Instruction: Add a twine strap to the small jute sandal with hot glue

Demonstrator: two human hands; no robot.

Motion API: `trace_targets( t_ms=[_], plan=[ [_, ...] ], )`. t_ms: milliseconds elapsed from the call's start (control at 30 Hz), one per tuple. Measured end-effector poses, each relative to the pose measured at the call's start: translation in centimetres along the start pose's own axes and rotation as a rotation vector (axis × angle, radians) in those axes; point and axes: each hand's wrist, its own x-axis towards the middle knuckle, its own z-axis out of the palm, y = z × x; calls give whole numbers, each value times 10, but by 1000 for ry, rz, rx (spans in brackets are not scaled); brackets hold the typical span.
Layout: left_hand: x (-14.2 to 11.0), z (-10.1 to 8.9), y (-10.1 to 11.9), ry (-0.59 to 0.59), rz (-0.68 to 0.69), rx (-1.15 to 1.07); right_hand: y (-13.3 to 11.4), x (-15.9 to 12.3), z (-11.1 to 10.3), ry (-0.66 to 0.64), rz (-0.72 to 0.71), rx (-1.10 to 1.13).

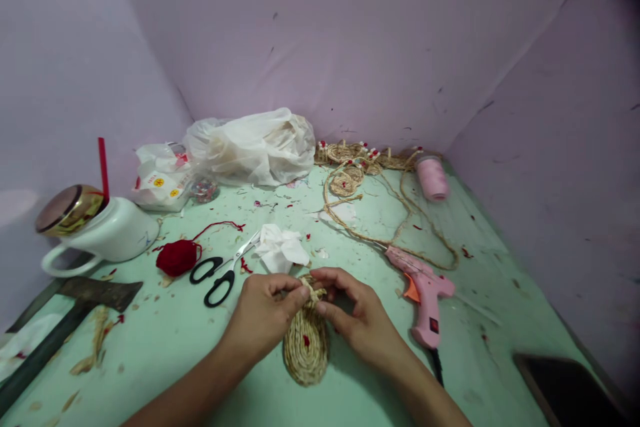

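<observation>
A coiled oval of braided straw [307, 353], with a small red spot at its middle, is between my hands near the table's front. My left hand [265, 313] pinches the straw at the oval's far end with thumb and forefinger. Opposite it, my right hand [355, 317] has its thumb and fingers closed on the same knotted end. The fingers partly cover that knot. Just beyond my left hand lie a crumpled white tissue [281, 247] and black-handled scissors [225, 273], blades partly apart.
Right of my hands lies a pink glue gun [423, 293], among loops of straw cord [345, 230]. A pink thread spool [432, 178] and several straw coils [345, 181] sit behind. Leftward are red yarn [177, 257], a white mug [125, 230], a hatchet [95, 292] and plastic bags [255, 147].
</observation>
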Motion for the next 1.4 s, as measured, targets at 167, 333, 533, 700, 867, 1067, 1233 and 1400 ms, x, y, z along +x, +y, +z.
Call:
trace_targets(
  t_ms=[167,333,533,700,867,1067,1233,1400],
  plan=[
    [2,-1,-3,-38,-73,-78,3,1,-10,96,29,-45],
    [5,-3,-8,-58,-92,-79,9,0,-15,196,55,-132],
    [5,-2,-6,-73,-92,-117,3,-3,-6,139,-30,-231],
    [2,-1,2,-72,-143,-157,2,-5,0,174,14,-268],
    [1,0,2,-71,-155,-193,5,-5,1,152,-14,-277],
    [5,-1,-3,-77,-220,-314,5,-5,1,82,45,-269],
    [4,0,-2,-44,-236,-381,6,-4,3,87,99,-191],
    [4,3,0,-17,-170,-440,7,-4,6,91,107,-71]
  ],
)
